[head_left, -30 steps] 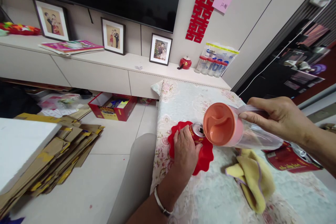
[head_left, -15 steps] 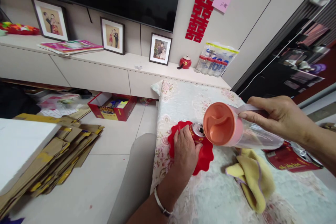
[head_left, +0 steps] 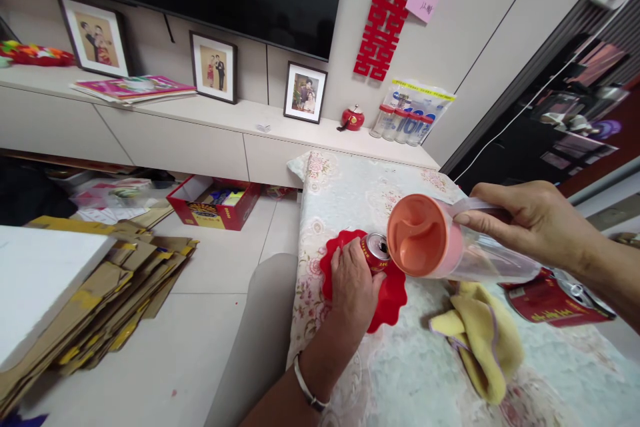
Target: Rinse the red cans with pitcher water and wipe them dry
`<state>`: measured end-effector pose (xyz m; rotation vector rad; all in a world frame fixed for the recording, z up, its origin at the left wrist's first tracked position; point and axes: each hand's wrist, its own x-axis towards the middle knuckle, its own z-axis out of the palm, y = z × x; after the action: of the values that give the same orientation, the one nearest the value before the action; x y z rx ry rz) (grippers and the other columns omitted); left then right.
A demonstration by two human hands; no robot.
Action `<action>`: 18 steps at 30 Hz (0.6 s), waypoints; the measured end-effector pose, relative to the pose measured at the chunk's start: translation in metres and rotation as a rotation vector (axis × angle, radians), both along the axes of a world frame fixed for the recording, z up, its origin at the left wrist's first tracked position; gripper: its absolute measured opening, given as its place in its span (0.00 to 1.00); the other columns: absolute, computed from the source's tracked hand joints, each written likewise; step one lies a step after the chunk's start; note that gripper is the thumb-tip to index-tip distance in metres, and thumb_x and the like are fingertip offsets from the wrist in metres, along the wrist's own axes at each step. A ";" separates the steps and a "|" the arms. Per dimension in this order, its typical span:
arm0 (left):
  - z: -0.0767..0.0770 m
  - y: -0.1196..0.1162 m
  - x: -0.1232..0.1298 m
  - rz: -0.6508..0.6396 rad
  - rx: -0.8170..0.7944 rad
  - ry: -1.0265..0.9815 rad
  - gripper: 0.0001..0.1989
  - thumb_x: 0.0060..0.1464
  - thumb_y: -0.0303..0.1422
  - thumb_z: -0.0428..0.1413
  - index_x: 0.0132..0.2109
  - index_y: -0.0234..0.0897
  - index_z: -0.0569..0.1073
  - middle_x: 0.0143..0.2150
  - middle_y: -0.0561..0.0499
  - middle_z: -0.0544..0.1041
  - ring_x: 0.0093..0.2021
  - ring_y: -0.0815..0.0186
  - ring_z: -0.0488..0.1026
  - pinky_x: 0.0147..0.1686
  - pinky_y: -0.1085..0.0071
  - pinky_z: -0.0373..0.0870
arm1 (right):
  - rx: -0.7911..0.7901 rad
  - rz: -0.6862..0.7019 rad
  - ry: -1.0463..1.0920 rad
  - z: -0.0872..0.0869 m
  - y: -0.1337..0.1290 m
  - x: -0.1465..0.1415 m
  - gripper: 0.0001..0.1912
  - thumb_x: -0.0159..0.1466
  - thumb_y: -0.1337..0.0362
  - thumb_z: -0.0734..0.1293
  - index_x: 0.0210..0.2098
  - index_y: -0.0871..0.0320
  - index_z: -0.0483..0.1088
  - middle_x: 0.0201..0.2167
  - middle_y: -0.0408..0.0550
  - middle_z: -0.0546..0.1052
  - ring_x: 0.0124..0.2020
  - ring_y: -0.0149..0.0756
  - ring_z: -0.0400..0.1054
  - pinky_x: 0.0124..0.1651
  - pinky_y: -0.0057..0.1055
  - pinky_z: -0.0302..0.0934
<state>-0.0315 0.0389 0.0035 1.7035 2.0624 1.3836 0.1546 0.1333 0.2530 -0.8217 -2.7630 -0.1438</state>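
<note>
Two bare hands at a table (head_left: 405, 370), one around a red can (head_left: 378, 248), one holding a tilted pitcher (head_left: 493, 263).
The left hand (head_left: 353, 283) curls around the can on a red scalloped plate (head_left: 393, 307) at the table's left side; the right hand (head_left: 533, 220) grips the clear pitcher's handle, its orange end (head_left: 417, 235) touching or just beside the can's rim. A knock from that end, or a loose left grip, could topple the can and wet the tablecloth.

Left hand (head_left: 354, 283) and right hand (head_left: 525, 223), both in a curled grasp.
The left forearm (head_left: 283, 403) rises from the lower edge, back of hand uppermost; the right forearm (head_left: 611, 273) enters from the right, thumb pointing inward.
</note>
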 end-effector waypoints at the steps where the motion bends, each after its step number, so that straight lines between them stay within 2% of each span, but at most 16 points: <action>1: -0.001 0.000 0.000 -0.001 0.004 -0.002 0.41 0.51 0.22 0.71 0.67 0.39 0.62 0.60 0.39 0.77 0.63 0.43 0.76 0.65 0.40 0.73 | 0.007 0.005 0.003 0.000 0.000 0.000 0.25 0.73 0.44 0.66 0.28 0.55 0.69 0.18 0.34 0.58 0.19 0.26 0.50 0.24 0.28 0.47; 18: -0.005 0.001 0.000 0.001 0.013 0.007 0.41 0.52 0.24 0.71 0.67 0.39 0.62 0.60 0.39 0.77 0.62 0.43 0.76 0.65 0.40 0.73 | 0.051 0.037 -0.023 0.001 0.000 -0.001 0.25 0.74 0.45 0.66 0.28 0.56 0.69 0.18 0.34 0.60 0.18 0.25 0.51 0.23 0.27 0.48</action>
<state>-0.0311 0.0400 -0.0016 1.7153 2.0631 1.3966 0.1540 0.1329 0.2543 -0.7597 -2.7825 -0.2165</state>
